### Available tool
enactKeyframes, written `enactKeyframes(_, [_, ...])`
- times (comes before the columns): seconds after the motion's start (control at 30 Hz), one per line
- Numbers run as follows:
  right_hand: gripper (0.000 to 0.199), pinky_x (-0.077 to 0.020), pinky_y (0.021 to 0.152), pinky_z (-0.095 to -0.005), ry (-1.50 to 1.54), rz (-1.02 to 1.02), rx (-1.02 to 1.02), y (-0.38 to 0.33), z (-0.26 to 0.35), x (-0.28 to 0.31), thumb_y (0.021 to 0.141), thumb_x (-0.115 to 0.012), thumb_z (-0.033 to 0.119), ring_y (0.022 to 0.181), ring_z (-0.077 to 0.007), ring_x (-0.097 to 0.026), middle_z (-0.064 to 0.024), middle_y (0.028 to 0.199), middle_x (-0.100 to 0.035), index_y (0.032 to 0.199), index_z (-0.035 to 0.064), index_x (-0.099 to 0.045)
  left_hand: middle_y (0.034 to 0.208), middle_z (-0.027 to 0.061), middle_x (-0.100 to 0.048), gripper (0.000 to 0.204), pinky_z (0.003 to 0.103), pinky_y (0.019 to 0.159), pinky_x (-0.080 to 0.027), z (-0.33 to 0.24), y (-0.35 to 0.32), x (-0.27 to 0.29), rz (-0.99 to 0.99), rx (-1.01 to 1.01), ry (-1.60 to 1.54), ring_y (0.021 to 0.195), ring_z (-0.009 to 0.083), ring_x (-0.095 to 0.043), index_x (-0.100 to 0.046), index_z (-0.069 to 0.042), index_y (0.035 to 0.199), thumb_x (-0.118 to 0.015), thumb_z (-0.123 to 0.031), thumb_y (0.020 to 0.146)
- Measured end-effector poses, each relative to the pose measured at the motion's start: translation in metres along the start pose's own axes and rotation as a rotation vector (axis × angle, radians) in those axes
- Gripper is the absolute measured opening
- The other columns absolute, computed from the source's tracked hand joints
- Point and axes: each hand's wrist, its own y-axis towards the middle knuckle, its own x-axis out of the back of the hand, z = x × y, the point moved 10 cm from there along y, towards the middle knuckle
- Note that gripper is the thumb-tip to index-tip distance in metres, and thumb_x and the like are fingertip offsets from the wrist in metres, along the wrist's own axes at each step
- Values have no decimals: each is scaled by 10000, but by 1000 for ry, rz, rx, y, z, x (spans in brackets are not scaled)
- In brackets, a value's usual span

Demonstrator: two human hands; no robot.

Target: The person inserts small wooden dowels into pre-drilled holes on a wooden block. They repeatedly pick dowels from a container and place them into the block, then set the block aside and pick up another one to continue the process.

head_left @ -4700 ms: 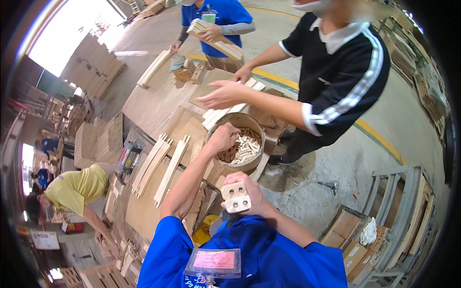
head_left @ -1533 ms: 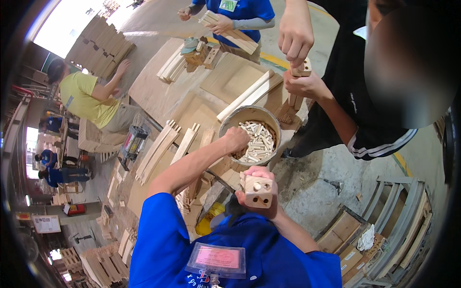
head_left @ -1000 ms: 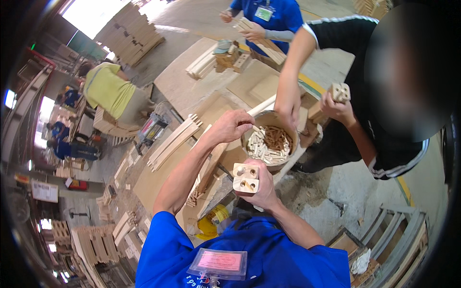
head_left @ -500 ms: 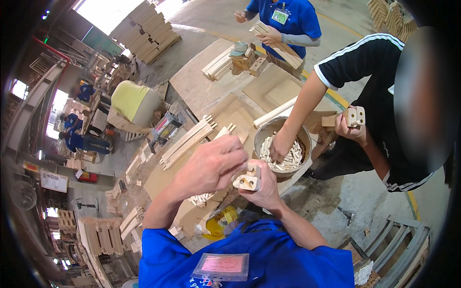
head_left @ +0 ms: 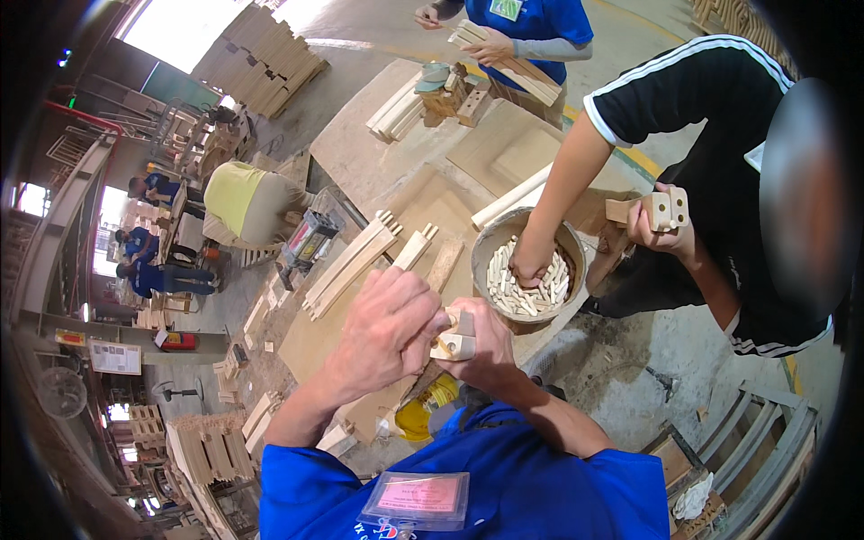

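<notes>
My right hand (head_left: 490, 346) grips a small pale wooden block (head_left: 456, 339) close to my chest. My left hand (head_left: 387, 328) presses against the block's left side, fingers pinched on a small wooden dowel (head_left: 443, 343) at the block. Just beyond my hands stands a round bowl (head_left: 531, 274) full of short wooden dowels. A person in a black shirt across from me has one hand (head_left: 531, 263) in that bowl and holds a similar wooden block (head_left: 661, 210) in the other.
The wooden workbench (head_left: 378, 171) carries long wooden slats (head_left: 353, 261) and flat boards. Another person in blue (head_left: 531, 36) handles wood pieces at the far end. A person in yellow (head_left: 243, 202) bends over at the left. Pallets and wood stacks lie around on the concrete floor.
My left hand has come back from the bowl of dowels to the block in my right hand. The person in black has reached into the bowl.
</notes>
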Motion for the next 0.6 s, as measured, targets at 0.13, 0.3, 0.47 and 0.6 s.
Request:
enactKeyframes(0.13, [583, -529, 834, -459, -23, 9, -45, -9, -7, 3, 722, -842, 112, 948, -380, -651, -173, 1090, -625, 1200, 30, -517, 866, 92, -535, 176, 409, 683, -411, -11, -5, -10, 70, -26, -62, 770, 280, -531, -633, -34, 889, -757, -99, 783])
enactKeyframes(0.3, [638, -506, 892, -469, 10, 22, -101, -14, -16, 3, 731, -831, 133, 1017, -378, -625, -165, 1117, -612, 1252, 30, -477, 852, 90, -499, 181, 394, 705, -418, -17, 12, -14, 151, -52, 4, 783, 270, -516, -625, -35, 895, -749, -86, 775])
enactKeyframes(0.47, [613, -507, 882, -454, -28, -16, -116, -12, -16, 8, 751, -839, 165, 983, -377, -633, -167, 1089, -620, 1233, 18, -491, 862, 91, -512, 192, 392, 714, -420, -30, 16, -22, 268, -123, 108, 812, 273, -524, -624, -33, 919, -742, -82, 777])
enactKeyframes(0.6, [553, -512, 844, -445, -56, -37, -104, 1, -7, 8, 764, -842, 178, 960, -369, -638, -160, 1036, -621, 1185, 25, -517, 865, 95, -512, 202, 401, 718, -422, -21, 17, -19, 215, -128, 51, 818, 279, -528, -622, -28, 931, -741, -88, 780])
